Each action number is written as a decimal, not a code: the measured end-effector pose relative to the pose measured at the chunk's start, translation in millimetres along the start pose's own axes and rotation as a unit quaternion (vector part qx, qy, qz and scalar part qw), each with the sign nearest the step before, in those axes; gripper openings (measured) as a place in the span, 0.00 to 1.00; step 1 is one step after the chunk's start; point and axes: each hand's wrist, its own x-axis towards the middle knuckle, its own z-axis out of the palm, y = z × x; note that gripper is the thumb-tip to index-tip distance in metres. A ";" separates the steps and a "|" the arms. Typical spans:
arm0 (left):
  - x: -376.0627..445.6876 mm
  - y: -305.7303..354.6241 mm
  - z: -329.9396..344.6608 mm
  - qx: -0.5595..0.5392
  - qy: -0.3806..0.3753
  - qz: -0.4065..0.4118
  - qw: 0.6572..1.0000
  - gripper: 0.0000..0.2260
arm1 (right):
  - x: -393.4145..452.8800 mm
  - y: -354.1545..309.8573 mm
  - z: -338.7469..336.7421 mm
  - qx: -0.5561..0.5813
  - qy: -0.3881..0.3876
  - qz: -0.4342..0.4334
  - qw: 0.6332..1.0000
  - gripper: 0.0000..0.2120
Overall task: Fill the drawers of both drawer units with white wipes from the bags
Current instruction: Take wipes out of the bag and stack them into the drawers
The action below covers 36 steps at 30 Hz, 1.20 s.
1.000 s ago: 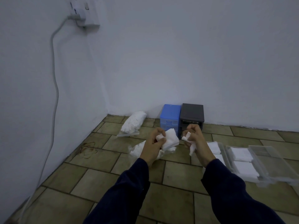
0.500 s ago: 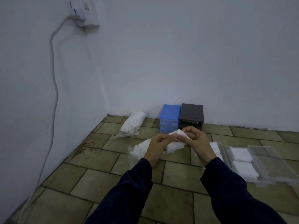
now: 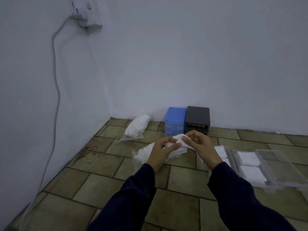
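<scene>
Cable [image 3: 55, 90]: hung down the left wall from a socket [image 3: 86, 13].
Sealed bag [image 3: 137, 127]: laid on the floor tiles near the corner, packed with white wipes.
Open bag [image 3: 143, 153]: seen under the left hand, partly hidden.
Left hand [image 3: 162, 151]: fingers curled, thumb and fingertips pinched on the wipe.
Wipe [image 3: 179, 141]: white, crumpled, held above the floor between both hands.
Right hand [image 3: 199, 145]: fingers curled, wipe's right edge pinched.
Blue unit [image 3: 175, 120], black unit [image 3: 197, 119]: stood touching, against the wall.
Clear drawers [image 3: 281, 165]: laid on the floor at right, folded wipes inside.
</scene>
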 end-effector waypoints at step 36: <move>17.0 -29.1 -21.1 0.031 0.111 -0.057 0.992 0.22 | -3.1 -0.9 -7.5 0.085 -0.030 0.055 0.994 0.05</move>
